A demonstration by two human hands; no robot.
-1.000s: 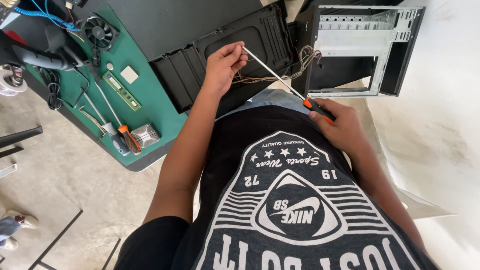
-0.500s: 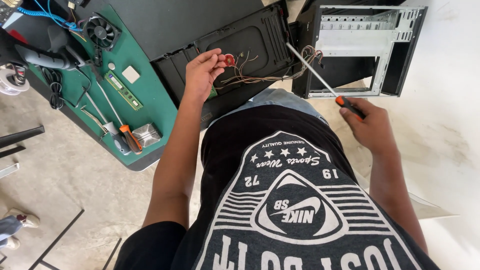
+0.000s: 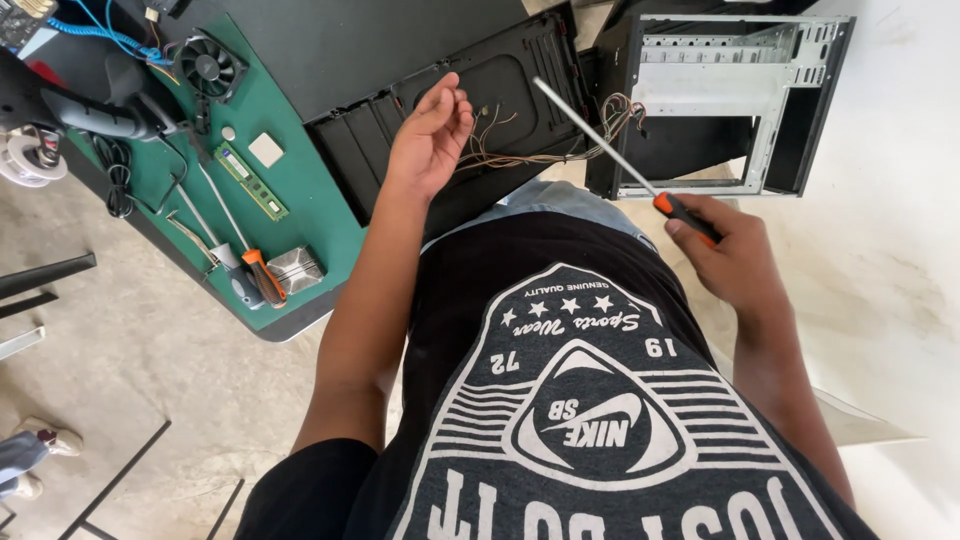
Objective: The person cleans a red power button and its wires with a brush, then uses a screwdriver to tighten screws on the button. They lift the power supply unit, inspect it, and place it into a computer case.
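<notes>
My right hand [image 3: 728, 262] grips the orange and black handle of a long screwdriver [image 3: 600, 140]. Its metal shaft points up and to the left, over a bundle of thin coloured wires [image 3: 560, 150]. My left hand [image 3: 430, 140] hovers over a black computer case panel [image 3: 500, 80], its fingers loosely curled and apart, and I see nothing in it. The wires run from beside that hand to an empty black and silver computer case [image 3: 730, 100] lying on the floor at the upper right.
A green mat [image 3: 300, 215] on a table at the left holds a memory stick [image 3: 250, 180], a cooling fan [image 3: 208, 66], a metal heatsink [image 3: 295, 268], an orange-handled screwdriver [image 3: 262, 275], cables and a dark handheld tool [image 3: 90, 115]. Another person's shoes [image 3: 30, 455] show at the lower left.
My right hand has pulled the screwdriver back from the panel toward the right. My left hand has moved left off the wires and opened above the panel.
</notes>
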